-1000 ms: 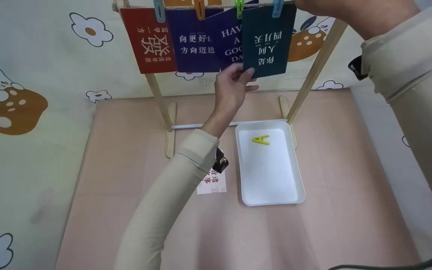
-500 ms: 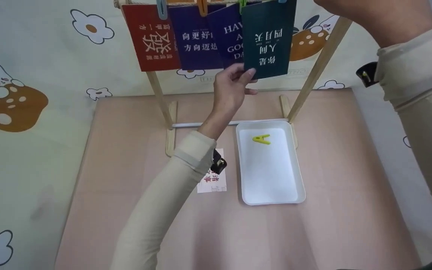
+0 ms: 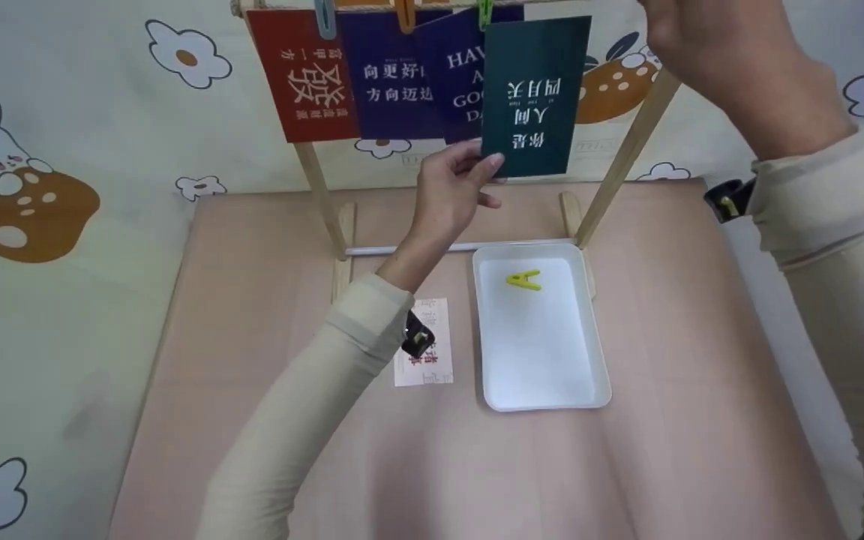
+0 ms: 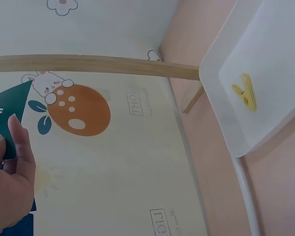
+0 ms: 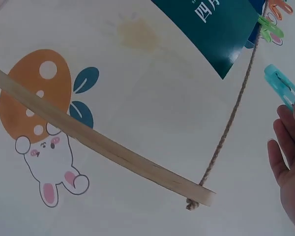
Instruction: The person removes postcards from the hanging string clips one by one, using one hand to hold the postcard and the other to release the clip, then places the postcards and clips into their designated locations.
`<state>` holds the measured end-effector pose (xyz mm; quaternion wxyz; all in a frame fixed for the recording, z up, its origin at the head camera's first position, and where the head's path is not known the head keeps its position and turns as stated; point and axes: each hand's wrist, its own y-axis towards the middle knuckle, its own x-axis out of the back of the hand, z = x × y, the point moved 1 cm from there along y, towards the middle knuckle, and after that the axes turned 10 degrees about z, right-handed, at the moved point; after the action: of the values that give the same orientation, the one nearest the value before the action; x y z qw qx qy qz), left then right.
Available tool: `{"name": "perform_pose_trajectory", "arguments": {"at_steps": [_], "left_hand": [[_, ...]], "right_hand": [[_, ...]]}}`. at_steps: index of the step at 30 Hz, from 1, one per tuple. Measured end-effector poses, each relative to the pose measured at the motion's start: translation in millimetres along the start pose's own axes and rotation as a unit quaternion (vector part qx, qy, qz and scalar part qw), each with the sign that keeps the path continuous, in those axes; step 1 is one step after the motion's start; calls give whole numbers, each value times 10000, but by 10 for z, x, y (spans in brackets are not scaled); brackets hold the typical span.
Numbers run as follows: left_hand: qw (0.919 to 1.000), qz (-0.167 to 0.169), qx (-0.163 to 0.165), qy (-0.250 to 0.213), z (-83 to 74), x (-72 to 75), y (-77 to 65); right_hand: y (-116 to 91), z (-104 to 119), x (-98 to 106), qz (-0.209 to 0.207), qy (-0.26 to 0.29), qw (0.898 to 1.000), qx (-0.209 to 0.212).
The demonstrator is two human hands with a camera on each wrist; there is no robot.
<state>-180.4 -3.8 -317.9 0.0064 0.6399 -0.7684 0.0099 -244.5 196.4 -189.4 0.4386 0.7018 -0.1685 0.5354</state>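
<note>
A dark green card [image 3: 537, 97] with white lettering is pinched at its lower left corner by my left hand [image 3: 447, 187], thumb in front. Its top edge now shows in full, below the rope [image 5: 236, 105]. In the right wrist view, my right hand [image 5: 292, 157] holds a light blue clothespin [image 5: 280, 86] between thumb and fingers, apart from the rope. To the left hang a red card [image 3: 312, 75], a blue card [image 3: 394, 75] and another blue card [image 3: 451, 75], with blue, orange and green clothespins along the rope. The right hand's fingertips are cut off in the head view.
A white tray [image 3: 544, 352] on the pink tabletop [image 3: 672, 375] contains a yellow clothespin [image 3: 524, 280]. Left of it lies a pale card [image 3: 439, 364] with red print, partly under my left wrist. The rack's wooden posts [image 3: 634, 142] rise at both sides, joined by a low white bar [image 3: 372, 250].
The light blue clothespin has come off the green card and the rope in my right hand, which moved right. My left hand has lowered the green card slightly.
</note>
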Motion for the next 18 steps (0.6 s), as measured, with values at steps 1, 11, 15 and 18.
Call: {"name": "perform_pose_trajectory", "arguments": {"at_steps": [1, 11, 15, 18], "left_hand": [[10000, 22, 21, 23, 7, 4, -16], [9992, 290, 213, 159, 186, -15, -201], [9992, 343, 201, 25, 372, 30, -195], [9992, 334, 208, -85, 523, 78, -195]], "right_hand": [[-21, 18, -19, -89, 171, 9998, 78], [-352, 146, -223, -671, 1238, 9899, 141], [-430, 248, -252, -602, 1663, 9841, -129], [-461, 330, -284, -522, 1893, 9802, -266]]}}
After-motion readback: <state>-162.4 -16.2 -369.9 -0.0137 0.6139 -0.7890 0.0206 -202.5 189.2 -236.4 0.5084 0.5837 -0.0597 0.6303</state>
